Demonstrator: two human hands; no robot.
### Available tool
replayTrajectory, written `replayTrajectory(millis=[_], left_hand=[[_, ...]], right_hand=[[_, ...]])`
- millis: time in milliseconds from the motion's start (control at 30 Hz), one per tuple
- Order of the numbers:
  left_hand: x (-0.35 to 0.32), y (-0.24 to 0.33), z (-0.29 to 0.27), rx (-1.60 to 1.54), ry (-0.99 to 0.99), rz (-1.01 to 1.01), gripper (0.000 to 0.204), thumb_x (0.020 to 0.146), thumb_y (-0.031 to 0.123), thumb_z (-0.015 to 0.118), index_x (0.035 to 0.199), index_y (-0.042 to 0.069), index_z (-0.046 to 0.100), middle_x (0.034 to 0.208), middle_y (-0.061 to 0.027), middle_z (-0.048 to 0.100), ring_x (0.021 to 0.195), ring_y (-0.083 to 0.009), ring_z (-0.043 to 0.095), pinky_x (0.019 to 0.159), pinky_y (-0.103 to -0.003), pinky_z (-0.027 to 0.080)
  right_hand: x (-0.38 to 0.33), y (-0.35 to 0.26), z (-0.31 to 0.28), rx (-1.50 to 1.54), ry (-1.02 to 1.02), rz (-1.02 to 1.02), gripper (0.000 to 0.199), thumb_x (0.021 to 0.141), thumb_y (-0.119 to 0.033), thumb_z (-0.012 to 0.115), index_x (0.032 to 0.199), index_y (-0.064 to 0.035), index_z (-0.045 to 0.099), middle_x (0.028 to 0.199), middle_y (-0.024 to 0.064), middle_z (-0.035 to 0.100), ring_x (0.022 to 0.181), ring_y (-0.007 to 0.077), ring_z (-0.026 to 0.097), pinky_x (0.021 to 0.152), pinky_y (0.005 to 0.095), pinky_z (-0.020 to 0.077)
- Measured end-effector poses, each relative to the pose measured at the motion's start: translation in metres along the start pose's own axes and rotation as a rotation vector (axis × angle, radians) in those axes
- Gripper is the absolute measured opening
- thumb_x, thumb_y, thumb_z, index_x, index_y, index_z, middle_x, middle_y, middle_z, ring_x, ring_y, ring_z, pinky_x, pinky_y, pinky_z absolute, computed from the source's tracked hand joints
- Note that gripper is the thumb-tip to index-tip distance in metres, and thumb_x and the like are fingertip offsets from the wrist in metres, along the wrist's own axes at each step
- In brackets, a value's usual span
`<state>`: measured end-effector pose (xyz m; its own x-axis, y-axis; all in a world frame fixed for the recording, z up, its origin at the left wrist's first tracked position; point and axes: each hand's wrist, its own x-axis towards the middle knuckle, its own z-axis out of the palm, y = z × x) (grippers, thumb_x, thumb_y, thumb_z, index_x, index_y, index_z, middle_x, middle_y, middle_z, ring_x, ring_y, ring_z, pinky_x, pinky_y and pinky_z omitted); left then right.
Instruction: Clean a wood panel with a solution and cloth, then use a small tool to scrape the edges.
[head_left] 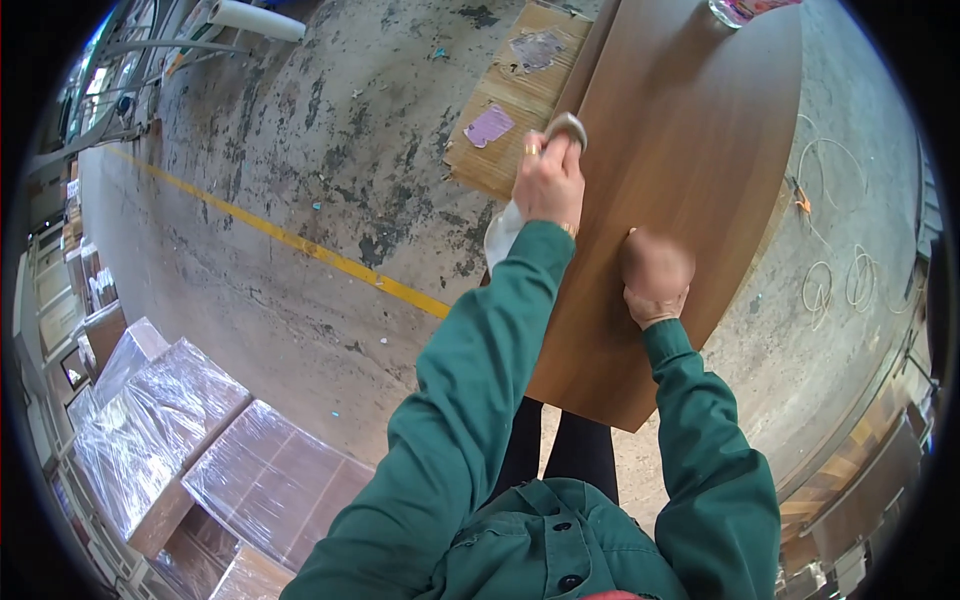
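A long brown wood-grain panel (640,130) with curved edges lies in front of me. Over its left edge my left hand (551,185) is closed on a whitish, soft-looking cloth (503,235). One grey-white fold of it curls out beyond the fingers, and the rest hangs beside the wrist. My right hand (658,270) is over the panel's nearer part, smeared by motion. Its fingers do not show clearly, and whether it touches the surface or holds anything cannot be made out.
Left of the panel is a worn cardboard sheet (545,90) with purple and grey patches. A glass-like container (738,12) stands at the panel's far end. Film-wrapped boxes (270,480) are stacked at lower left. Thin cord (818,285) lies looped on the floor at right, near an orange-handled tool (802,198).
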<state>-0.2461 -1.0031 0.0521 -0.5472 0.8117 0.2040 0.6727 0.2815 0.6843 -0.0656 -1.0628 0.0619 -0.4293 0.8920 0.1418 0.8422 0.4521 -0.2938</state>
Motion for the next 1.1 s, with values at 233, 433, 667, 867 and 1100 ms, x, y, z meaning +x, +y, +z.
replayTrajectory(millis=[233,433,667,867,1100], left_hand=[[0.019,-0.006,0.004,-0.105,-0.067,-0.087,0.023,0.077,0.026,0.065,0.09,0.008,0.067,0.091,-0.0088,0.058,0.082,-0.029,0.058,0.07,-0.039,0.046],[-0.079,-0.042,-0.066,-0.093,-0.152,-0.16,0.022,0.078,0.02,0.066,0.091,0.002,0.065,0.09,-0.0116,0.056,0.084,-0.0293,0.056,0.071,-0.038,0.045],[-0.116,-0.044,-0.091,-0.076,-0.111,-0.266,0.017,0.076,0.015,0.067,0.09,0.005,0.066,0.087,-0.0081,0.055,0.081,-0.0258,0.055,0.071,-0.035,0.045],[-0.01,-0.008,-0.014,-0.049,-0.093,-0.089,0.015,0.08,0.021,0.061,0.082,0.005,0.061,0.089,-0.012,0.056,0.082,-0.032,0.056,0.067,-0.041,0.045],[0.074,0.03,0.043,0.034,-0.144,-0.195,0.016,0.079,0.026,0.059,0.08,0.01,0.061,0.093,-0.0089,0.056,0.083,-0.0314,0.057,0.069,-0.043,0.045]], right_hand=[[0.001,-0.002,0.001,0.004,-0.003,-0.005,0.047,0.068,-0.01,0.06,0.114,-0.0163,0.055,0.079,0.0015,0.048,0.076,0.0193,0.05,0.067,0.0328,0.0389],[0.0,0.001,-0.003,0.025,-0.012,0.015,0.05,0.067,-0.007,0.058,0.116,-0.0152,0.054,0.082,0.0026,0.049,0.078,0.0208,0.05,0.069,0.0332,0.0397],[-0.001,0.0,-0.001,-0.007,0.004,0.011,0.048,0.067,-0.012,0.062,0.114,-0.0173,0.055,0.079,0.0011,0.047,0.074,0.0184,0.049,0.066,0.0324,0.0384],[0.0,0.001,-0.003,-0.008,0.02,0.005,0.047,0.068,-0.013,0.062,0.114,-0.0166,0.055,0.077,0.0014,0.047,0.073,0.0187,0.048,0.065,0.0325,0.0381],[0.002,0.002,-0.004,-0.013,-0.014,-0.004,0.045,0.07,-0.013,0.061,0.114,-0.0155,0.054,0.077,0.0018,0.047,0.072,0.0192,0.048,0.063,0.0326,0.0378]])
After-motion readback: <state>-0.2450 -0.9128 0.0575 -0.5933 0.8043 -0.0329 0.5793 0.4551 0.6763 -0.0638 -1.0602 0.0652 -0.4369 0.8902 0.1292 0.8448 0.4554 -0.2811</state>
